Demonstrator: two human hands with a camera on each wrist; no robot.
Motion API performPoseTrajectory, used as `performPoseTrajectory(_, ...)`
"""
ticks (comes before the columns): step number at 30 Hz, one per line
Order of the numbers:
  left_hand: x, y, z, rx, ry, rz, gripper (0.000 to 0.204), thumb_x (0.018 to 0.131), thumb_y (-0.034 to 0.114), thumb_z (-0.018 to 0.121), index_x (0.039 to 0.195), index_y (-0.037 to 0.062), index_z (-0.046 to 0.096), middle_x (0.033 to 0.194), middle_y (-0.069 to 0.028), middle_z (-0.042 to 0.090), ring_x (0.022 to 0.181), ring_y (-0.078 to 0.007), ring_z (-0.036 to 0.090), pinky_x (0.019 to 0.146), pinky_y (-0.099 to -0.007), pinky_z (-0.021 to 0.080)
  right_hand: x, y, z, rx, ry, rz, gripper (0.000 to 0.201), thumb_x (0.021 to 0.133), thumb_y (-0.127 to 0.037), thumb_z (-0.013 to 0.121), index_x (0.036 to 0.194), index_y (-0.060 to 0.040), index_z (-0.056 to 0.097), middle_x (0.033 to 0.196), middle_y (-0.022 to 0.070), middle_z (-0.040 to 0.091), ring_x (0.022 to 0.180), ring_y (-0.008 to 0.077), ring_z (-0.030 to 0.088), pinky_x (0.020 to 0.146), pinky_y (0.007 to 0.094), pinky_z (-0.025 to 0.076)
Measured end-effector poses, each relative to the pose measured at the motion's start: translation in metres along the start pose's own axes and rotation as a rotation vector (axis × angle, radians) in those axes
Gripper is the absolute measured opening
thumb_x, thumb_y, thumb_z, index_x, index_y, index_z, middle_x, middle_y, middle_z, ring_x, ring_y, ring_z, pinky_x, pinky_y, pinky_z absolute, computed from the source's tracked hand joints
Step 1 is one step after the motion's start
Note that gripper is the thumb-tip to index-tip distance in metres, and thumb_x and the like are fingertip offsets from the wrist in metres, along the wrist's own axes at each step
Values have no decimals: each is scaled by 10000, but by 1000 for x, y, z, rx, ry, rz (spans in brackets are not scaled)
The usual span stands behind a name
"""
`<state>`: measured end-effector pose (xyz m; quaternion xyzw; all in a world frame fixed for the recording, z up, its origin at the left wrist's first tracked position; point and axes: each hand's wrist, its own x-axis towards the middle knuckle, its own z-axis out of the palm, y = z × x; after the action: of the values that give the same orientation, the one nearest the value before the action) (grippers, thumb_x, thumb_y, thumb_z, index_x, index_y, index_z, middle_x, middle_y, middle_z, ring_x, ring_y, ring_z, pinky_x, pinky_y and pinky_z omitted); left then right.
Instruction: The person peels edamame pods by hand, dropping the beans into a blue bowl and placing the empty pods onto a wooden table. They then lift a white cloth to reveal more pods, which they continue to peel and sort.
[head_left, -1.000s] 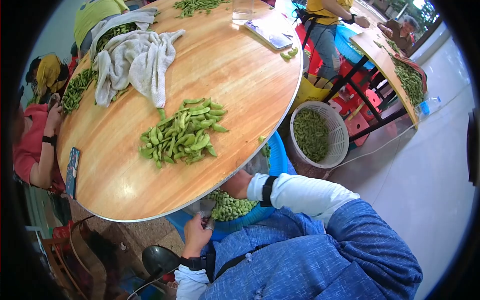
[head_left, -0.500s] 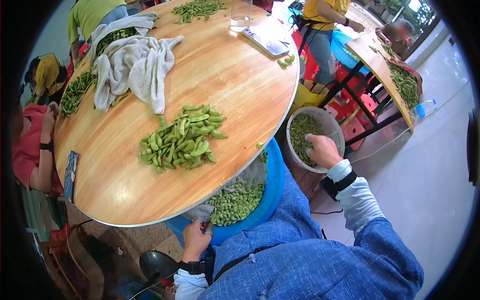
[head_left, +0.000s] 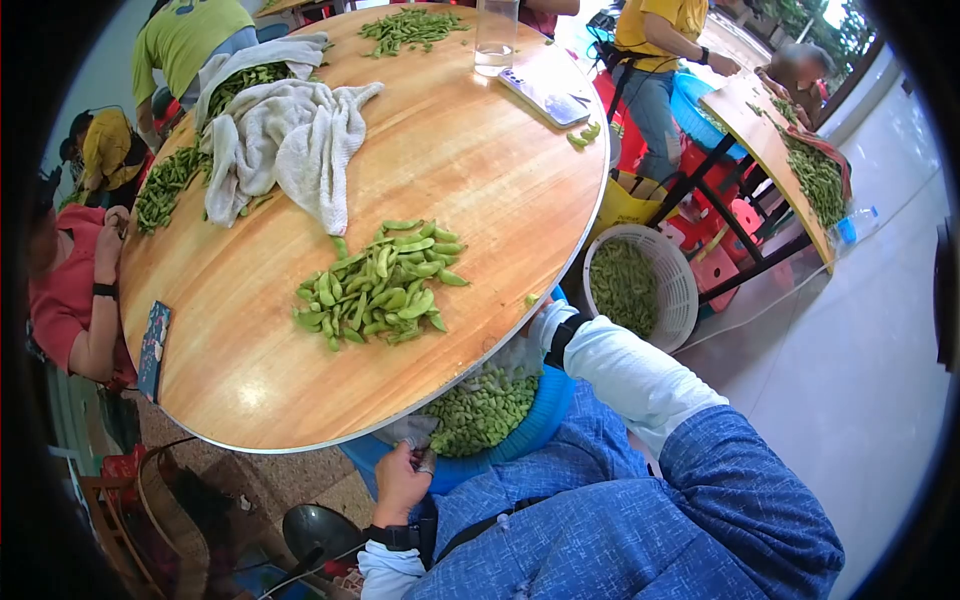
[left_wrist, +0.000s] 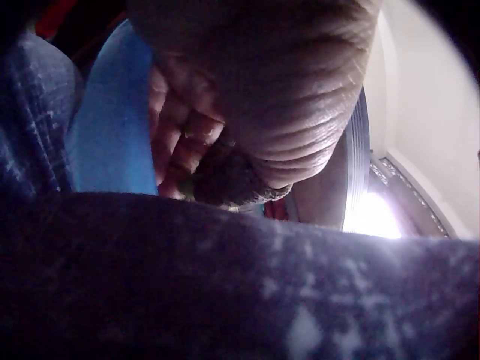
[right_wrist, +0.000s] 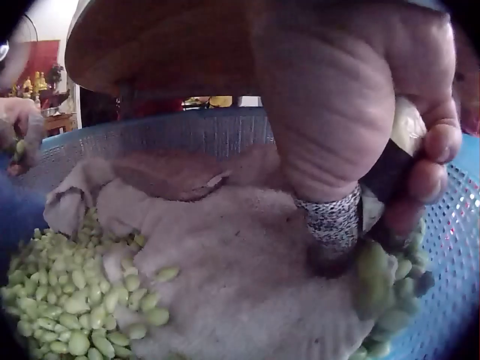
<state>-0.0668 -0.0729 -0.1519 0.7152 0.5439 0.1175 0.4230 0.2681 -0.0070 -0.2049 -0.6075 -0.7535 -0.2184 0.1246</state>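
My left hand (head_left: 400,485) is by the near rim of the blue basin (head_left: 548,415). Its curled fingers pinch a green pod (right_wrist: 19,152), seen in the right wrist view. Shelled beans (head_left: 480,415) and a grey cloth (right_wrist: 225,247) lie in the basin. In the right wrist view my right hand (right_wrist: 352,112), thumb in a knitted cover, reaches over the cloth at the basin's right side. Its bent fingers and thumb are around green pods (right_wrist: 373,281), partly blurred, with more pods below. The table edge mostly hides this hand in the head view.
The round table (head_left: 440,180) overhangs the basin and bears a pod pile (head_left: 385,285), a white towel (head_left: 290,140), a phone (head_left: 545,97) and a glass (head_left: 495,40). A white basket of pods (head_left: 680,285) stands on the right. Several people are around.
My right hand was at the basin, then in the white basket, and is now back over the basin under the table edge. My left hand has stayed by the rim.
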Motion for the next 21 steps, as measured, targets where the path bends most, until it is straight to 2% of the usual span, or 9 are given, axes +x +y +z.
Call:
performPoseTrajectory(4, 1, -8, 2, 28, 2, 17, 222, 669, 166, 660, 842, 47, 592, 677, -128, 617, 625, -278, 610, 566, -349, 466, 9, 1, -12, 41, 115, -16, 224, 736, -150, 505, 889, -34, 621, 887, 138, 626, 796, 320, 598, 669, 389, 483)
performPoseTrajectory(6, 1, -11, 4, 11, 15, 33, 214, 669, 158, 660, 833, 40, 589, 675, -134, 616, 621, -280, 610, 560, -351, 465, 10, 1, -22, 146, 62, 32, 233, 744, -149, 501, 904, -29, 620, 907, 139, 625, 809, 323, 595, 679, 390, 483)
performPoseTrajectory(8, 1, -11, 6, -53, 41, 53, 201, 669, 150, 658, 813, 30, 584, 668, -139, 613, 614, -284, 608, 550, -353, 462, -4, 6, -28, 363, -386, 271, 274, 737, -158, 530, 957, -14, 607, 918, 140, 624, 811, 344, 583, 697, 397, 477)
performPoseTrajectory(10, 1, -5, 5, -94, 58, 55, 190, 670, 145, 655, 796, 23, 580, 662, -142, 611, 605, -287, 606, 541, -352, 458, 5, 6, -73, 583, -492, 464, 287, 726, -172, 550, 956, -10, 605, 904, 160, 621, 795, 352, 581, 678, 399, 477)
performPoseTrajectory(11, 0, -2, 5, -113, 64, 56, 185, 671, 142, 653, 788, 20, 578, 658, -143, 610, 601, -288, 605, 536, -351, 456, -11, 12, -60, 790, -336, 468, 292, 722, -204, 588, 937, -7, 604, 781, 162, 623, 711, 289, 604, 633, 372, 475)
performPoseTrajectory(15, 3, -12, 6, -42, 41, 62, 179, 672, 126, 650, 798, 18, 584, 653, -143, 608, 591, -283, 603, 530, -344, 452, -5, 26, -107, 1248, -618, 884, 220, 736, -159, 610, 865, 19, 623, 642, 63, 576, 585, 122, 543, 555, 276, 455)
performPoseTrajectory(17, 0, -1, 1, -9, 45, 51, 183, 671, 120, 651, 808, 17, 588, 653, -143, 608, 589, -281, 602, 529, -342, 452, -21, 53, -114, 1226, -369, 895, 186, 753, -123, 581, 858, 25, 622, 657, 56, 579, 571, 119, 543, 519, 271, 446)
performPoseTrajectory(19, 1, -5, 3, -56, 45, 40, 185, 670, 119, 654, 804, 12, 585, 657, -144, 610, 594, -277, 606, 531, -341, 454, -35, 90, -120, 1182, 28, 1287, 118, 778, -56, 548, 858, 1, 613, 670, 30, 562, 535, 94, 500, 464, 234, 391)
performPoseTrajectory(21, 4, -13, 7, -101, 49, 47, 191, 669, 119, 656, 805, 6, 585, 662, -145, 612, 598, -273, 609, 534, -338, 456, -36, 106, -137, 1022, 261, 1268, 116, 806, -76, 553, 883, 6, 582, 711, 14, 565, 545, 74, 482, 477, 210, 382)
